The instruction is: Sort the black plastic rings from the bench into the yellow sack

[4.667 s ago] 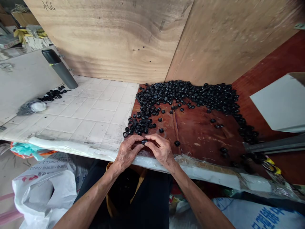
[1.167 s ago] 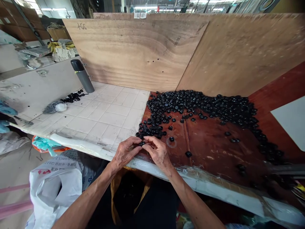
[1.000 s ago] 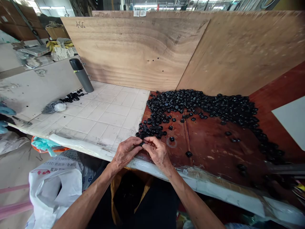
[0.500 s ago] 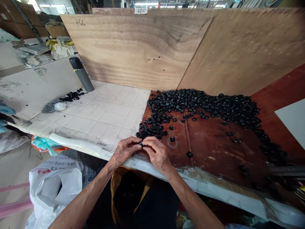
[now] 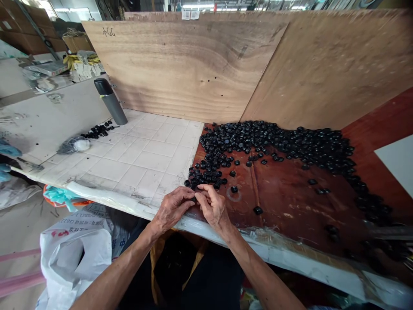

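Note:
My left hand [image 5: 174,207] and my right hand [image 5: 213,208] meet above the front edge of the worktop, both closed in a fingertip pinch. Between their fingertips is a small black part [image 5: 194,199], mostly hidden by the fingers. Just beyond my fingers lies a cluster of similar black parts [image 5: 206,176], small, glossy and rounded. It runs back into a large heap [image 5: 274,135] along the wooden board. A few single black parts [image 5: 234,189] lie apart on the red-brown panel [image 5: 284,193] to the right of my right hand.
A grey flask with a black lid [image 5: 111,101] stands on the white tiled surface [image 5: 151,159], at the back left. Near it are a clear plastic bag [image 5: 69,145] and more small black pieces [image 5: 100,130]. An upright wooden board [image 5: 180,64] borders the back. A white sack [image 5: 74,254] hangs below the edge.
The fingers of both hands have shifted slightly around the small black part, which shows less now. My right index finger is raised a little higher. The heap looks the same.

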Available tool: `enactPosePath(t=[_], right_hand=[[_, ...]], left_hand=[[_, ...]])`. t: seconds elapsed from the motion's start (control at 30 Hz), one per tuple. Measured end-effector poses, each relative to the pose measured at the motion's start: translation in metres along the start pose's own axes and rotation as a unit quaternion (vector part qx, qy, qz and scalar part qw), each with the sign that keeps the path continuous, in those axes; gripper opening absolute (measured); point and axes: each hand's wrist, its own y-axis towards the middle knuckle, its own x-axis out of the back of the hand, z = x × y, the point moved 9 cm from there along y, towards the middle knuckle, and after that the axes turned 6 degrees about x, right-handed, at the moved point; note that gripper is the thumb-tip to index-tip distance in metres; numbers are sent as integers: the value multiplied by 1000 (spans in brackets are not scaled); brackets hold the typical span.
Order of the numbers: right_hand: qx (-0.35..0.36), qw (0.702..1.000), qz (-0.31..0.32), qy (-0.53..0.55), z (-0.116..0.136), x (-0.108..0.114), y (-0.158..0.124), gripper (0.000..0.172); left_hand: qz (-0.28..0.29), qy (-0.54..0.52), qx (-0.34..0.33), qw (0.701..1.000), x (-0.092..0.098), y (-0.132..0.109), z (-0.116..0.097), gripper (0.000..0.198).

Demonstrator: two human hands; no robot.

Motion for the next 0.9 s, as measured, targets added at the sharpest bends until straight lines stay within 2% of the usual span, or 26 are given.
enactPosePath(t=[0.1, 0.2, 0.3, 0.47, 0.6, 0.7, 0.77, 0.8, 0.9], right_hand=[[-11, 1000, 11, 6, -1, -1, -1, 21], [19, 999, 29, 10, 4, -3, -3, 20], [56, 998, 26, -18, 6, -4, -3, 18], [97, 990, -14, -101, 6, -1, 0, 44], [94, 994, -23, -54, 13, 4, 0, 25], [106, 993, -12, -50, 21, 4, -1, 23], [89, 994, -25, -66, 19, 7, -1, 39], [78, 994, -30, -66, 18, 8, -1, 41], [79, 996, -5, -48, 18, 3, -2, 27]], left_hand=[[-2, -13, 6, 1000, -1, 0, 2, 12], [-30, -52, 40, 997, 3, -2, 12, 14], [-22, -47, 46, 998, 3, -2, 15, 15], [3, -32, 23, 999, 1, -1, 6, 13], [-22, -82, 68, 994, 3, -1, 16, 15], [-26, -93, 83, 992, 2, -3, 21, 16], [-26, -83, 85, 993, 2, -4, 25, 16], [-30, -82, 86, 992, 3, -4, 27, 17], [-39, -98, 96, 990, 4, -5, 31, 17]])
